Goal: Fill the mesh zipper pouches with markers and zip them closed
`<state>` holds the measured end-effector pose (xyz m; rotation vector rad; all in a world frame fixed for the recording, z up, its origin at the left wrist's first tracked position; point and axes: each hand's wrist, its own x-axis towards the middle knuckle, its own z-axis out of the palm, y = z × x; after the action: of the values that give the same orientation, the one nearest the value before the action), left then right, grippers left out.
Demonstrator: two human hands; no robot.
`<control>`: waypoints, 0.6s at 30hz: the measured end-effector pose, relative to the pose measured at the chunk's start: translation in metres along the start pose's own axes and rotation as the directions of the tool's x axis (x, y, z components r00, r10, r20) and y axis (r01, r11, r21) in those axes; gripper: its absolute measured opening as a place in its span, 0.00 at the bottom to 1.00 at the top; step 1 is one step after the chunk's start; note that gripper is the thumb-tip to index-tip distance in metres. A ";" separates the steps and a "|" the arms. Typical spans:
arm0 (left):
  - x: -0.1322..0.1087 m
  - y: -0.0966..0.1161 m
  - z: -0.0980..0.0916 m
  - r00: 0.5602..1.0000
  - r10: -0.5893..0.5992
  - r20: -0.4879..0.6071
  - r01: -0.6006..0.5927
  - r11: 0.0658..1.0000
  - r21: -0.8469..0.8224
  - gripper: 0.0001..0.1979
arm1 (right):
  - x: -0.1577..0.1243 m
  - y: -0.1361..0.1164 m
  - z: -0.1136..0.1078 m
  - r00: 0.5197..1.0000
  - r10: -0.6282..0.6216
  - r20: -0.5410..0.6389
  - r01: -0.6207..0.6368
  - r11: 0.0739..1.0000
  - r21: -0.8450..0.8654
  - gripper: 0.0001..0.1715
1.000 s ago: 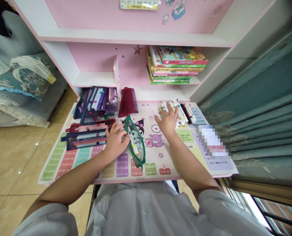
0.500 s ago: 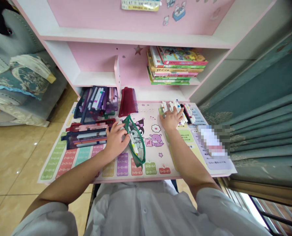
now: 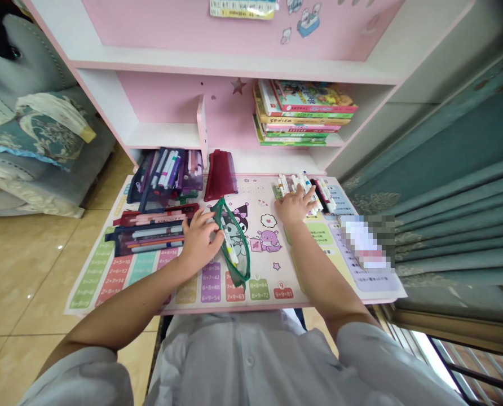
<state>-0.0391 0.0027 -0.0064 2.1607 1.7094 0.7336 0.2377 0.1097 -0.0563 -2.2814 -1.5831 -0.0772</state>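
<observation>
A green mesh pencil pouch (image 3: 242,270) lies unzipped at the middle of the desk, with a white and yellow-green marker (image 3: 230,248) in it. At its left edge, my left hand (image 3: 201,239) has curved fingers and a thumb gripping the mesh; the exact grip is partly hidden. Over on the right, my right hand (image 3: 294,207) lies palm down with its fingers spread, touching a row of white markers (image 3: 283,183). Some of those markers are hidden beneath the fingers. Beside them are a black marker and pink-marked markers (image 3: 325,194).
Filled dark mesh pouches (image 3: 164,175) are piled at the back left, with a red pouch (image 3: 162,216) and a navy pouch (image 3: 150,239) in front. A flat maroon pouch (image 3: 221,175) lies behind. Books (image 3: 302,113) fill part of the shelf; a blurred phone-like object (image 3: 365,242) lies right.
My right hand has shifted very slightly to the left over the markers. My left hand and the green pouch look the same.
</observation>
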 end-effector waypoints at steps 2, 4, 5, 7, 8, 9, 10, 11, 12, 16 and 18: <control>0.000 0.000 0.000 1.000 -0.002 0.000 0.002 1.000 0.003 0.10 | 0.000 0.000 0.000 1.000 -0.010 0.009 0.010 1.000 0.016 0.20; 0.000 0.000 0.000 1.000 -0.001 -0.001 0.001 1.000 0.002 0.10 | 0.000 0.000 -0.001 1.000 -0.015 -0.002 0.015 0.999 0.043 0.19; 0.000 -0.001 0.000 1.000 0.000 -0.003 0.000 1.000 0.000 0.10 | -0.001 0.000 -0.003 1.000 -0.016 -0.017 0.017 0.998 0.059 0.18; 0.000 -0.002 0.000 1.000 0.005 -0.006 -0.005 1.000 -0.001 0.10 | -0.003 -0.003 -0.007 0.999 -0.013 -0.053 0.018 0.995 0.099 0.15; 0.000 -0.002 0.001 1.000 0.006 -0.009 -0.006 1.000 -0.001 0.09 | -0.006 -0.006 -0.011 0.998 -0.009 -0.067 0.017 0.992 0.124 0.13; 0.000 -0.003 0.001 1.000 0.007 -0.010 -0.007 1.000 0.000 0.09 | -0.009 -0.009 -0.016 0.997 -0.006 -0.076 0.018 0.988 0.151 0.12; 0.000 -0.003 0.001 1.000 0.007 -0.010 -0.007 1.000 0.000 0.09 | -0.013 -0.013 -0.021 0.997 -0.005 -0.083 0.020 0.984 0.180 0.11; 0.000 -0.003 0.001 1.000 0.007 -0.009 -0.007 1.000 0.001 0.09 | -0.018 -0.018 -0.028 0.996 -0.009 -0.086 0.027 0.978 0.208 0.10; 0.000 -0.003 0.002 1.000 0.006 -0.009 -0.006 1.000 0.001 0.09 | -0.024 -0.023 -0.034 0.996 -0.015 -0.093 0.037 0.971 0.235 0.09; -0.001 -0.003 0.001 1.000 0.005 -0.006 -0.005 1.000 -0.001 0.10 | -0.050 -0.040 -0.061 0.996 -0.062 -0.057 0.078 0.932 0.355 0.08; -0.001 -0.003 0.001 1.000 0.010 -0.005 -0.010 1.000 0.002 0.10 | -0.063 -0.046 -0.071 0.994 -0.105 -0.017 0.102 0.895 0.435 0.09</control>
<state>-0.0406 0.0029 -0.0087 2.1712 1.7038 0.7411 0.1838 0.0444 0.0060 -1.8528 -1.5394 0.2369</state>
